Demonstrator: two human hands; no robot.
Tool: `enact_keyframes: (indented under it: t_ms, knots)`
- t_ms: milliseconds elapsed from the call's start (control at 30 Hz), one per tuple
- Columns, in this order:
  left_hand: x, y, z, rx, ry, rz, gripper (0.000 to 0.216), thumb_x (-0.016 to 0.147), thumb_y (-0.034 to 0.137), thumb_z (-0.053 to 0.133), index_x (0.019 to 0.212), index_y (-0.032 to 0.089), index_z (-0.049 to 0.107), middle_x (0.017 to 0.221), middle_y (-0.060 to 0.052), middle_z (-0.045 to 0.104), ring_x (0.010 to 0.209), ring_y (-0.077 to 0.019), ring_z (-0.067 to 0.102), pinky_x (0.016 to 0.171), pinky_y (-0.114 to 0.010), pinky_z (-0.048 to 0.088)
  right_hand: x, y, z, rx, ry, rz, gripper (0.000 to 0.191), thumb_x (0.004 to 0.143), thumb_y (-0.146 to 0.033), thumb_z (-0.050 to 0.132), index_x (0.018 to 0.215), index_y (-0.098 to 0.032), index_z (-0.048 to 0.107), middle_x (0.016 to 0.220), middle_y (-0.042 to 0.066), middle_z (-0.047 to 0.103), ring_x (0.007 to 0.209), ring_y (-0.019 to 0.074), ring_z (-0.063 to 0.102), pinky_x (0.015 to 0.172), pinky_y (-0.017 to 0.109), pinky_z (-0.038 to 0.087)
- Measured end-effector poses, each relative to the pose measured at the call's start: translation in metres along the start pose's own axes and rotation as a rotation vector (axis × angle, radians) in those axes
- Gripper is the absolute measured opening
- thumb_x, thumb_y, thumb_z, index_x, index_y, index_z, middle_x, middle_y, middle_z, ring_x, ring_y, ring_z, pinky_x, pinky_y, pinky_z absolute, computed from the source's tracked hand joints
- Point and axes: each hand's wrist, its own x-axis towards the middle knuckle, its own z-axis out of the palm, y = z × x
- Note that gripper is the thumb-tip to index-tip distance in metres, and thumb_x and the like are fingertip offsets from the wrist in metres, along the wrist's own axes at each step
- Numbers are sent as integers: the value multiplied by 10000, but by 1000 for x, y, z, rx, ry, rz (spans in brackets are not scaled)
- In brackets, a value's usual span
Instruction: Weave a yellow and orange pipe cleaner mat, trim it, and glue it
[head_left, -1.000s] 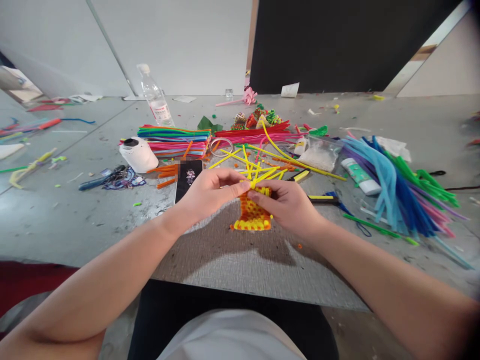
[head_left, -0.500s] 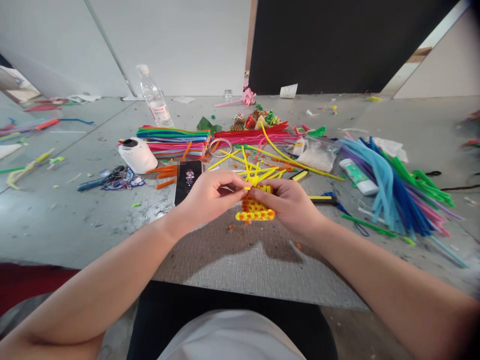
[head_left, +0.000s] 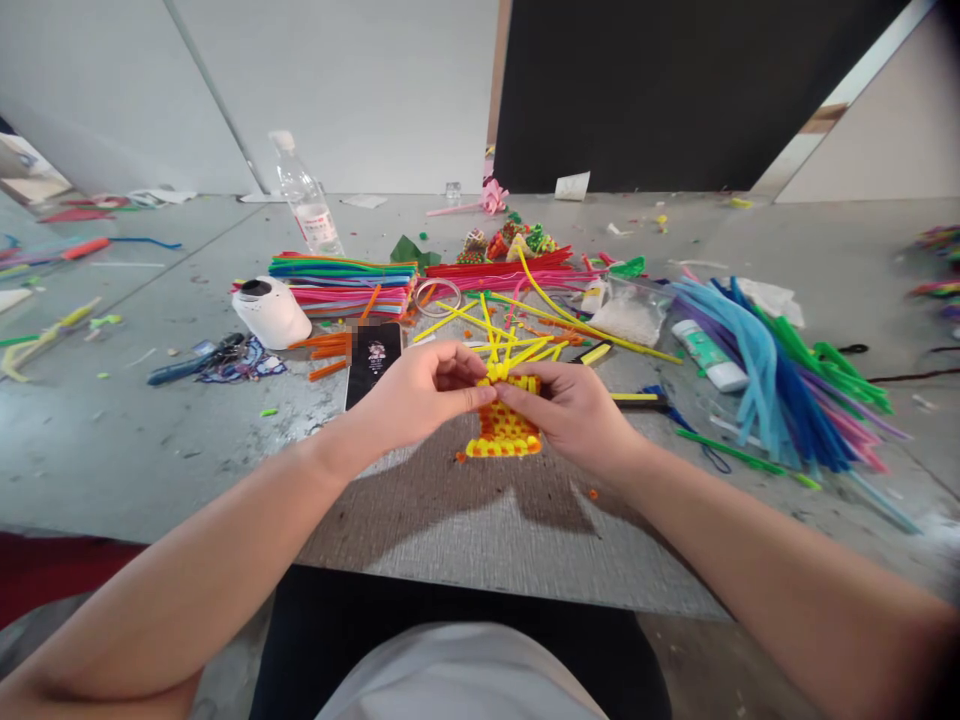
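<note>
Between my hands is a yellow and orange woven pipe-cleaner piece [head_left: 508, 425], with a wider yellow and orange edge at its bottom. Several loose yellow pipe-cleaner ends fan out from its top. My left hand [head_left: 442, 385] pinches its upper left side between thumb and fingers. On the upper right, my right hand [head_left: 574, 405] grips it, thumb in front and fingers partly hidden behind. Both thumb tips nearly meet at the front of the weave. A phone [head_left: 373, 360] lies beside my left hand, partly covered by it.
Bundled coloured pipe cleaners [head_left: 345, 285] lie ahead, near a white thread cone [head_left: 271, 312] and a plastic bottle [head_left: 306, 200]. To the right are blue pipe cleaners [head_left: 787, 390], a glue tube [head_left: 709, 355] and a yellow-black cutter [head_left: 637, 400]. Pliers [head_left: 191, 363] lie left.
The woven piece has tilted so that more of its front face shows, and its bottom edge sits slightly lower. Both hands keep their hold. The whole view has shifted slightly.
</note>
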Motion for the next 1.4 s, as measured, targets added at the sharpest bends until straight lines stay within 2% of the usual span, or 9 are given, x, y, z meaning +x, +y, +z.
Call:
enact_keyframes:
  t_ms: [167,400,500,600,733,900,967,1067,1400]
  knots:
    - [0,0,2,0,6,-34,302,760,325,926,861,159,695,842,-16,712,793,-150,684,774,-316,594,0,1,1,-15,12,-14,340,894,-531,777,923,-194,813,803,38,718,652,156,578,562,288,439]
    - [-1,-5,3,-43,104,11,334,712,300,950,923,161,731,879,-30,748,836,-173,709,811,-345,606,2,-1,2,-90,21,-22,320,914,-508,754,981,-199,800,852,47,746,692,173,620,601,310,477]
    - [-1,-5,4,-23,76,6,290,736,235,906,976,160,761,908,-37,764,836,-168,703,806,-334,588,2,-1,0,-155,84,-140,252,922,-421,758,1073,-219,764,967,58,773,807,197,692,685,320,541]
    - [1,-8,5,-73,19,-21,269,743,208,860,995,169,773,952,-33,766,854,-159,692,818,-323,554,2,0,-4,-265,116,-345,249,942,-320,739,1179,-245,727,1067,61,781,905,209,732,770,336,583]
    - [3,-16,8,-162,1,-103,262,708,226,854,936,157,747,905,-15,728,820,-141,654,806,-311,492,5,-1,-9,-505,94,-616,71,971,-212,684,1013,-232,737,920,33,771,804,187,707,750,345,560]
    - [3,-16,12,-143,-78,-215,190,755,321,798,791,151,722,712,16,614,665,-116,533,660,-288,389,9,-1,-10,-575,123,-758,121,962,-128,663,973,-231,726,963,58,749,901,214,713,808,374,561]
    - [2,-14,13,-104,-89,-218,230,781,345,771,690,162,666,630,35,520,605,-105,456,600,-287,322,9,-1,-9,-628,151,-832,129,950,-116,674,967,-224,744,992,79,736,928,231,701,838,407,554]
    - [0,-13,13,-78,-86,-238,282,802,346,750,630,172,611,598,38,483,574,-99,416,574,-290,270,9,-1,-9,-709,164,-917,160,947,-94,663,953,-212,771,1004,94,727,916,235,668,853,442,532]
    - [0,-12,7,-306,-153,-288,150,724,251,826,803,135,774,787,-35,724,760,-150,657,741,-283,477,6,-7,-12,-745,85,-994,162,928,-121,677,970,-218,800,1065,120,731,960,262,620,869,494,528]
